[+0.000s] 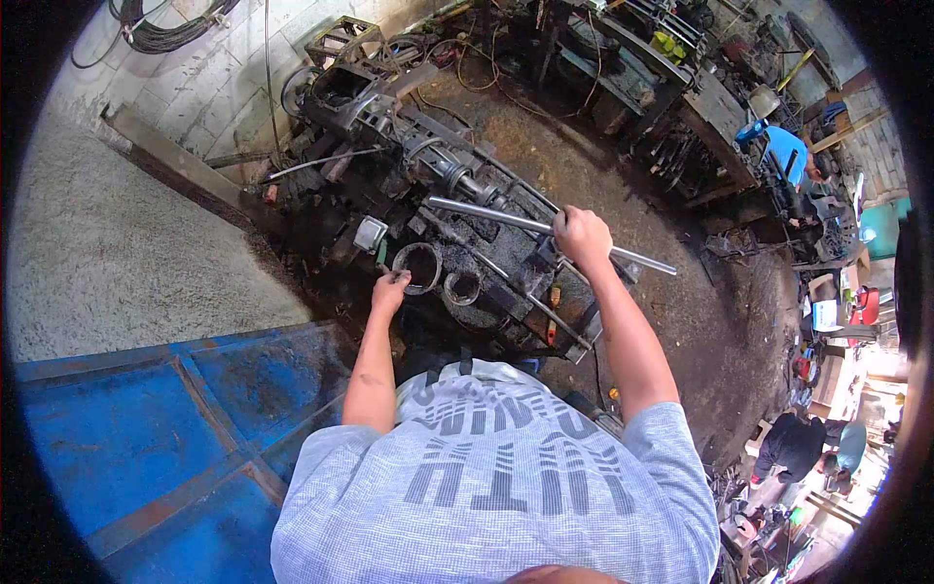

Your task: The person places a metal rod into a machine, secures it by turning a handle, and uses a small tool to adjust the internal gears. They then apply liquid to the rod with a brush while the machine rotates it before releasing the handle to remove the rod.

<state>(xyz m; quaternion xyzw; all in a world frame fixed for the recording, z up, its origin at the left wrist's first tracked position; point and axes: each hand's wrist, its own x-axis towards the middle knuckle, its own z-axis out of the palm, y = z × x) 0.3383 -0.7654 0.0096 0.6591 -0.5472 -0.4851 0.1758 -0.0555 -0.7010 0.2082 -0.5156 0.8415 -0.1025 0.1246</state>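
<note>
My right hand [582,237] is wrapped around a long silvery metal pipe [642,259], held at a slant above the greasy machine frame [574,336]. At the left rim of a large dark metal ring [438,261], my left hand [391,289] has its fingers curled closed; what they grip, if anything, is hidden. A smaller metal ring [474,297] lies beside the large one. Just above my left hand are a green handle-like piece [381,251] and a square pale metal container [370,234]. Past the pipe's left end sits a thick metal shaft assembly [438,165].
An orange-handled tool [553,316] rests on the frame at right. Blue metal panels [126,428] lie at lower left, below a concrete slab [146,253]. A loaded workbench [715,127] stands at upper right. One person in blue [786,154] and another bent person [793,448] are farther right.
</note>
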